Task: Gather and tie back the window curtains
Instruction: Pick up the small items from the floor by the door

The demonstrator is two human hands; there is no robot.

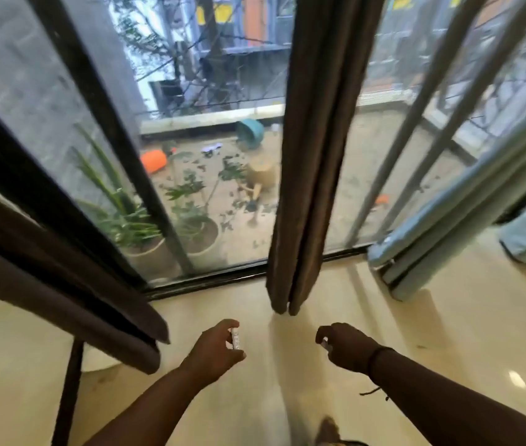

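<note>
A dark brown curtain (313, 156) hangs bunched in front of the window's middle, its hem just above the floor. A second brown curtain (62, 268) slants across the left side. My left hand (219, 346) is held low in front of the gap between them, fingers curled round a small white patterned thing (235, 338). My right hand (342, 346) is level with it to the right, fingers curled round a small white end (325, 342); what it is I cannot make out. Neither hand touches a curtain.
A glossy cream floor (448, 333) runs to the black window frame (210, 281). A pale blue curtain (467, 220) hangs at the right. Potted plants (190, 220) and toppled pots stand outside the glass. A dark post (68, 391) rises at lower left.
</note>
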